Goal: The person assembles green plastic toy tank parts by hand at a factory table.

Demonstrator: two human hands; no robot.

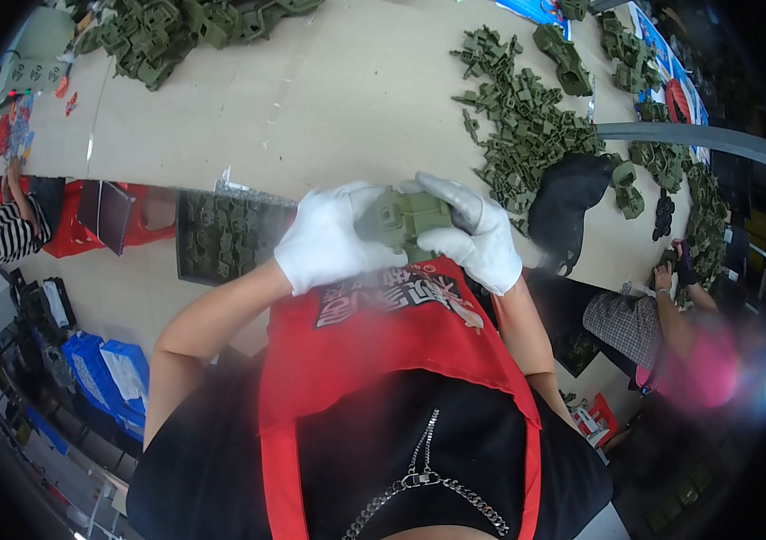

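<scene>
Cream tabletop [356, 90] is spread across the background, with a red apron [383, 360] worn at its near side. Small green parts [527, 117] are heaped on the tabletop's right. At the tabletop's near edge, the left hand [333, 234] and right hand [484, 236], both white-gloved, are closed in one grip around a green molded piece [417, 216], neither hand being nearer. Its long axis seems to be laid left to right, along that edge; its raised square block [390, 214] is pointed left.
</scene>
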